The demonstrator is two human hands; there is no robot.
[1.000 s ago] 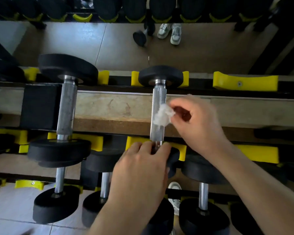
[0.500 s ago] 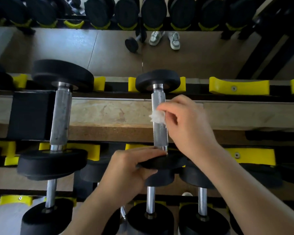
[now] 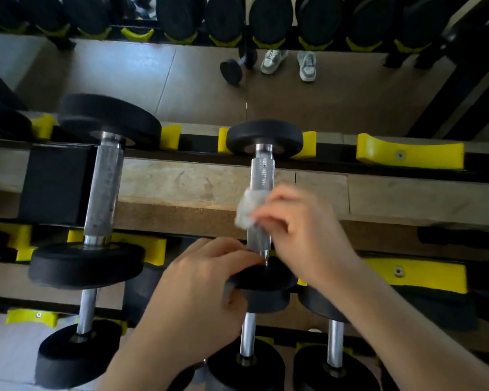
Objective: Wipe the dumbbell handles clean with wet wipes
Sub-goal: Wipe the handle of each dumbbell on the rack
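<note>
Pinching the wet wipe (image 3: 247,210) on the handle (image 3: 261,176) mid-frame, my right hand (image 3: 302,235) should rub all around while my left hand (image 3: 198,292) grips the weight (image 3: 268,276) steady.

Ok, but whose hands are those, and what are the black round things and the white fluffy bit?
Those are a person's hands. The camera sits on their head and looks down, so you see what they see. The black round things are weights on dumbbells, resting in a rack's yellow cradles. The left hand grips the near end of one dumbbell. The right hand pinches a wet wipe against its metal handle to clean it.
</note>
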